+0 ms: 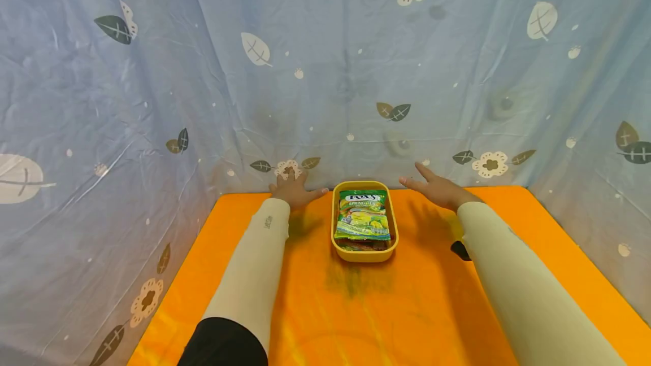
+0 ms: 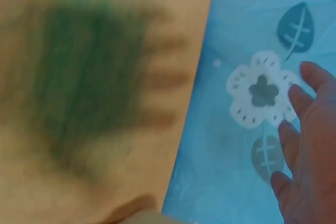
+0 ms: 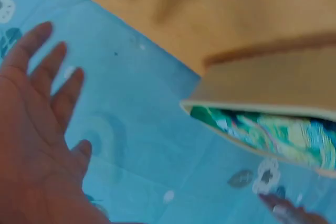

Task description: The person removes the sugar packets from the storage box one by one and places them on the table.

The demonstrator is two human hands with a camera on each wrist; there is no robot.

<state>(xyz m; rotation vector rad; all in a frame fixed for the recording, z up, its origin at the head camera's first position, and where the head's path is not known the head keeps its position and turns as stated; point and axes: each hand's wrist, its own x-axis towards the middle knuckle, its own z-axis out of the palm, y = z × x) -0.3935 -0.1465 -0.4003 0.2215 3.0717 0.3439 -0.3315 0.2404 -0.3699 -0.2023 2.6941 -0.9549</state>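
A yellow rectangular container point(image 1: 364, 256) stands on the orange table, with a green candy packet point(image 1: 362, 216) lying inside it. More wrappers show beneath that packet at the near end. To the container's left is my left hand point(image 1: 295, 190), fingers spread and holding nothing, its thumb pointing toward the rim. Off to the right my right hand point(image 1: 436, 188) hovers with fingers extended, apart from the container. In the right wrist view the container point(image 3: 262, 85) shows side-on beyond my open right hand point(image 3: 37, 124). The left wrist view has my left hand point(image 2: 315, 135) at its right edge.
The orange table point(image 1: 351, 321) reaches back to a blue curtain point(image 1: 325, 72) printed with leaves and flowers, which also hangs on both sides. A small black thing point(image 1: 460, 250) lies beside the right sleeve. Shadows of both hands fall on the table.
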